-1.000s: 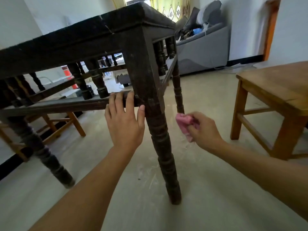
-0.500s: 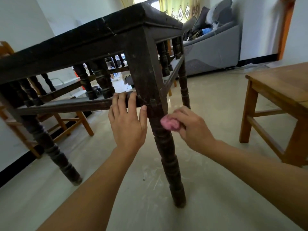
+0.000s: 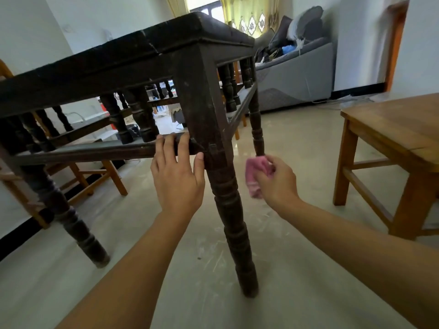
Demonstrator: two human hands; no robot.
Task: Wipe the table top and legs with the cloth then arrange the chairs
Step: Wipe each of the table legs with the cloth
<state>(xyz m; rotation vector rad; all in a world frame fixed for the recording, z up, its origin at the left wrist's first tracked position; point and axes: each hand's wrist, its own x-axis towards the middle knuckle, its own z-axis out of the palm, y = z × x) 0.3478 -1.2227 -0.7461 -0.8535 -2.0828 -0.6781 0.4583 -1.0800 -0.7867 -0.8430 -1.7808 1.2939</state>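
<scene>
While the left hand (image 3: 177, 179) lies flat on a dark wooden bench's (image 3: 118, 55) rail (image 3: 83, 153), the right hand (image 3: 276, 182) clutches a crumpled pink cloth (image 3: 255, 174).
Cloth hovers just beside the near corner leg (image 3: 228, 210).

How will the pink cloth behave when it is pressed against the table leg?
The pink cloth is probably floppy: it bunches in the right hand and its end droops. It looks light, likely moulding round the turned table leg.

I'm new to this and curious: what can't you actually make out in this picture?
- Table top: head view looks from below; only its edge shows.
- Pink cloth: bunched in the right hand, partly covered.
- Wooden chair: behind the table leg, cut off by the frame edge.
- Sofa clutter: too small.
</scene>
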